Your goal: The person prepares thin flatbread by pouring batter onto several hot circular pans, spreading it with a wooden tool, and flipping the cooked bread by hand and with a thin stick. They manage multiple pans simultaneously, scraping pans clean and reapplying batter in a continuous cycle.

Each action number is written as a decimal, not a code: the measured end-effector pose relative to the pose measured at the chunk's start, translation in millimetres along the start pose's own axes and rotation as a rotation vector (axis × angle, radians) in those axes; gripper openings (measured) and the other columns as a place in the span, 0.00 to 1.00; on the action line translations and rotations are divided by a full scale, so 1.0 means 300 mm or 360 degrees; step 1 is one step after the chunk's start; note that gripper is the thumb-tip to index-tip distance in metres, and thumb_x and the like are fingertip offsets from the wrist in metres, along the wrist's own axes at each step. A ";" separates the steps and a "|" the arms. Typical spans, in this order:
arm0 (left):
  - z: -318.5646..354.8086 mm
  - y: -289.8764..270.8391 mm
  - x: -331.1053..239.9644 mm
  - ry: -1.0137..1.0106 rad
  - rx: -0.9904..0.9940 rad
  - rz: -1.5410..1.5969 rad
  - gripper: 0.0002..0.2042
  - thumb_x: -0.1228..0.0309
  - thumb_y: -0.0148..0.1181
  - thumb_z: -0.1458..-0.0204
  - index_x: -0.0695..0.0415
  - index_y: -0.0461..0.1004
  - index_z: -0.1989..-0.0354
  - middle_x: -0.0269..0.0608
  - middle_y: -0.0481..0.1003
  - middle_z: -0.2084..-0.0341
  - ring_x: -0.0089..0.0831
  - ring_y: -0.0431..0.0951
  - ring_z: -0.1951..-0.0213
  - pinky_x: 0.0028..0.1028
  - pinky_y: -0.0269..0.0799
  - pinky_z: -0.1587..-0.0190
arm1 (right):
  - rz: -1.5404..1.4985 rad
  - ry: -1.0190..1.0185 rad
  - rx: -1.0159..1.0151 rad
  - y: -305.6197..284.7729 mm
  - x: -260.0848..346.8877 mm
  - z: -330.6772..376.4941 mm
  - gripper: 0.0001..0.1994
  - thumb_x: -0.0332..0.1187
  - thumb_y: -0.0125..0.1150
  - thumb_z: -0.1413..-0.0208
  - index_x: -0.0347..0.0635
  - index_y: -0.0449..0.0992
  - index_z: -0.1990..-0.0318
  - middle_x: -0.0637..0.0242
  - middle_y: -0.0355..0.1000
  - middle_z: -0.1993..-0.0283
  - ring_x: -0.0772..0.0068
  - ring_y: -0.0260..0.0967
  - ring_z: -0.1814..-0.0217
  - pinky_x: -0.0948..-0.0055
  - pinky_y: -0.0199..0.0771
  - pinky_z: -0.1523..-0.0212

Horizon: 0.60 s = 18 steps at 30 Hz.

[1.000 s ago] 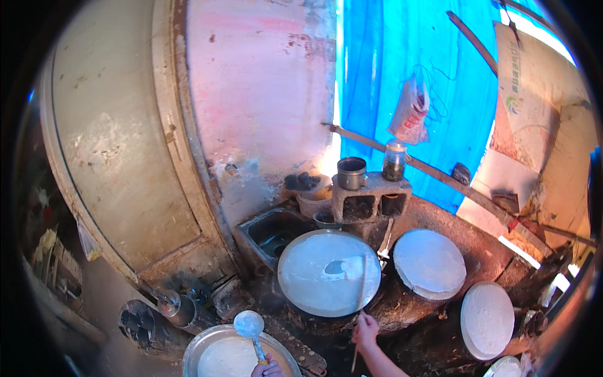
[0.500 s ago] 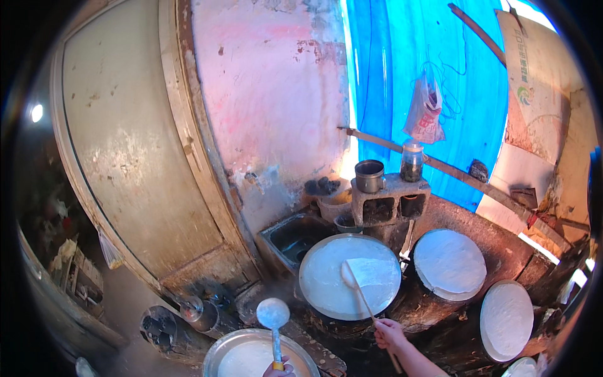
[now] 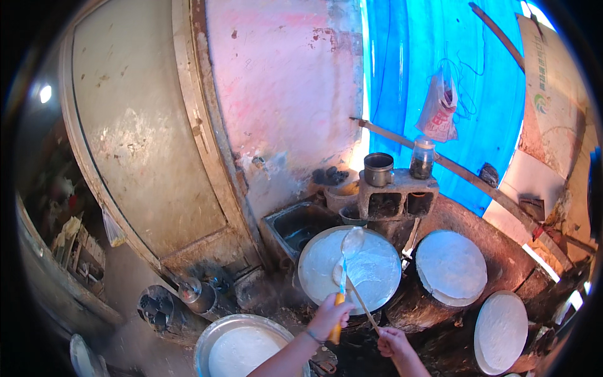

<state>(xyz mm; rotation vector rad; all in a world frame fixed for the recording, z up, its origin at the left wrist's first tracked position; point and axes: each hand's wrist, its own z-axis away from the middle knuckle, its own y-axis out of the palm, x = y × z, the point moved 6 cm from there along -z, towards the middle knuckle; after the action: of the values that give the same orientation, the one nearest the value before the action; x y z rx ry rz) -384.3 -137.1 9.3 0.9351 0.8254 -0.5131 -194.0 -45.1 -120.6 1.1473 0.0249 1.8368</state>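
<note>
My left hand (image 3: 330,316) grips the yellow handle of a metal ladle (image 3: 353,242), whose bowl is over the far part of a round griddle (image 3: 301,274). White batter (image 3: 380,267) coats the griddle, with ridged streaks on its right half. In my right hand (image 3: 392,341) is a thin wooden-handled spreader (image 3: 359,298); its pale rounded head lies on the batter, partly behind the ladle's handle. The handles cross or nearly cross in view. A wide metal basin (image 3: 204,340) of white batter stands at the near left, partly behind my left forearm.
Two more round griddles, a nearer one (image 3: 500,333) and a farther one (image 3: 451,266), hold white sheets at right. Behind are a dark sink (image 3: 300,227), a concrete block (image 3: 402,179) with a metal mug (image 3: 378,170) and a glass jar (image 3: 422,160). Dark cylinders (image 3: 164,311) lie at left.
My left hand has moved the ladle from above the basin up and right to over the griddle. The spreader's head has shifted slightly nearer and left. The view has turned a little.
</note>
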 end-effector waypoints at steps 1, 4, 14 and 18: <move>-0.036 0.011 0.045 0.0042 -0.0200 -0.0184 0.21 0.74 0.55 0.54 0.62 0.58 0.51 0.35 0.64 0.79 0.20 0.65 0.83 0.19 0.62 0.85 | 0.0009 -0.0078 -0.0101 0.001 -0.031 -0.004 0.05 0.35 0.52 0.45 0.47 0.69 0.64 0.69 0.55 0.86 0.78 0.49 0.91 0.79 0.45 0.91; -0.133 -0.016 0.260 0.0144 -0.0513 -0.0281 0.18 0.75 0.54 0.55 0.59 0.57 0.56 0.35 0.65 0.79 0.22 0.67 0.82 0.23 0.66 0.84 | -0.0405 -0.0299 -0.0320 0.044 -0.175 -0.081 0.08 0.37 0.52 0.45 0.46 0.69 0.61 0.69 0.61 0.82 0.78 0.53 0.90 0.79 0.49 0.92; -0.018 -0.085 0.256 -0.0356 -0.0469 0.0786 0.05 0.71 0.49 0.46 0.47 0.59 0.65 0.31 0.62 0.79 0.19 0.61 0.83 0.23 0.62 0.78 | 0.0080 -0.0344 -0.0396 0.045 0.156 -0.168 0.10 0.38 0.58 0.49 0.45 0.68 0.75 0.71 0.59 0.87 0.79 0.53 0.92 0.80 0.49 0.92; 0.000 -0.083 0.275 -0.0452 -0.0463 0.0819 0.06 0.72 0.49 0.47 0.46 0.60 0.67 0.31 0.61 0.80 0.18 0.59 0.84 0.20 0.59 0.80 | 0.0030 -0.0220 -0.0388 0.010 0.096 -0.166 0.08 0.38 0.55 0.47 0.45 0.69 0.67 0.71 0.58 0.86 0.79 0.51 0.91 0.79 0.48 0.92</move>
<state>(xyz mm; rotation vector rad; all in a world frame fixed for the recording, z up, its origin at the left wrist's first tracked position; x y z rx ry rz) -352.7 -153.1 -69.3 0.7446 0.3650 -0.0684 -234.9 -5.1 -127.3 1.1012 -0.2827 1.7186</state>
